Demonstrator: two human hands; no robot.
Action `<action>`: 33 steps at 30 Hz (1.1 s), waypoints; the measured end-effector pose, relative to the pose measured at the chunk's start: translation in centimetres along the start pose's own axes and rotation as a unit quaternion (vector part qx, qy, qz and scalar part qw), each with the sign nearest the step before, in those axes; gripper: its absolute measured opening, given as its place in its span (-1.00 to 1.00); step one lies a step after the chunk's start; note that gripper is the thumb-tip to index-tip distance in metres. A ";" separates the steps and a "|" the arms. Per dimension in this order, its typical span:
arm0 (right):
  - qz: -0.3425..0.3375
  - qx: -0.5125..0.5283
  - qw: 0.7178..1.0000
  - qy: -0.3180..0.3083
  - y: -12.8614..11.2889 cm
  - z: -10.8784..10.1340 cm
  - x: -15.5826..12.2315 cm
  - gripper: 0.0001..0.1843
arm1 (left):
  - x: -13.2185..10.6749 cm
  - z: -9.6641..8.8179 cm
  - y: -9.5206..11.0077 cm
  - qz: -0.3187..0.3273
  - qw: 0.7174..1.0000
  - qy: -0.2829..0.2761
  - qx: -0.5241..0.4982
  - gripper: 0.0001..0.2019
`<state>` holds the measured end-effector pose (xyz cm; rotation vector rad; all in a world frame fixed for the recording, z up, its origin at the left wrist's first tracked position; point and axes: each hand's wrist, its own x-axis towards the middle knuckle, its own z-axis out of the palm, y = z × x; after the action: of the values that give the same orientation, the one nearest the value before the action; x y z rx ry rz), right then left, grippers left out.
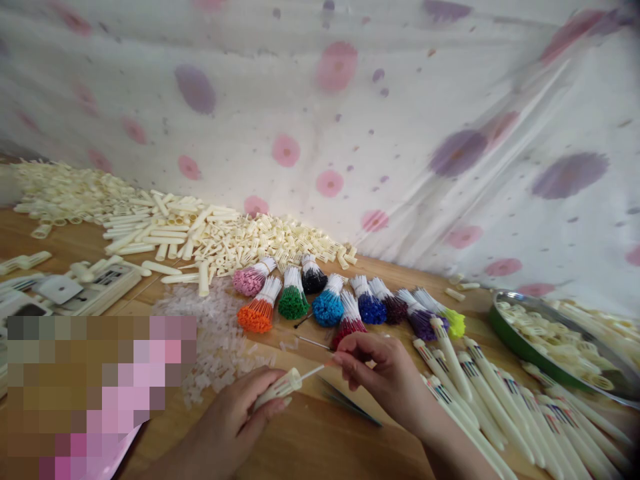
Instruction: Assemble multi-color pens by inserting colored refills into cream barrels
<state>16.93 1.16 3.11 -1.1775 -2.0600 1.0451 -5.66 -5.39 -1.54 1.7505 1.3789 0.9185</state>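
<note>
My left hand [227, 410] is closed around a cream slotted pen barrel piece [280, 387], its open end tilted up to the right. A thin white pen refill [313, 371] with an orange-red end reaches from that opening to my right hand [387, 373], whose fingertips pinch the coloured end. How far the refill goes into the barrel piece is hidden. Behind my right hand stand bundles of refills, among them an orange bundle [256, 308], a light blue bundle [328, 303] and a dark red bundle [349, 323].
Several multicolour pens [500, 393] lie at right, beside a green-sided pan [520, 357] of cream rings. Cream barrel parts [180, 227] are heaped along the back. Small clear pieces [215, 357] spread at left. A dark flat blade-like thing [350, 403] lies below my right hand.
</note>
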 end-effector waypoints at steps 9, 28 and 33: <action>-0.055 -0.030 0.998 -0.020 -0.4 -0.1 -0.2 -0.73 | 0.1 0.1 -0.2 -0.016 1.000 -0.023 0.005 -0.77; -0.006 0.007 1.000 0.017 -0.4 -0.2 -0.5 -0.71 | 0.1 0.0 0.2 0.004 1.000 -0.021 -0.002 -0.79; -0.021 -0.012 1.000 0.017 -0.5 -0.3 -0.5 -0.73 | -0.2 0.3 -0.1 0.004 1.000 -0.019 0.002 -0.79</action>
<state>17.14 0.60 3.66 -1.1519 -2.0667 0.9772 -5.47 -5.58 -1.81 1.7677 1.3511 0.8831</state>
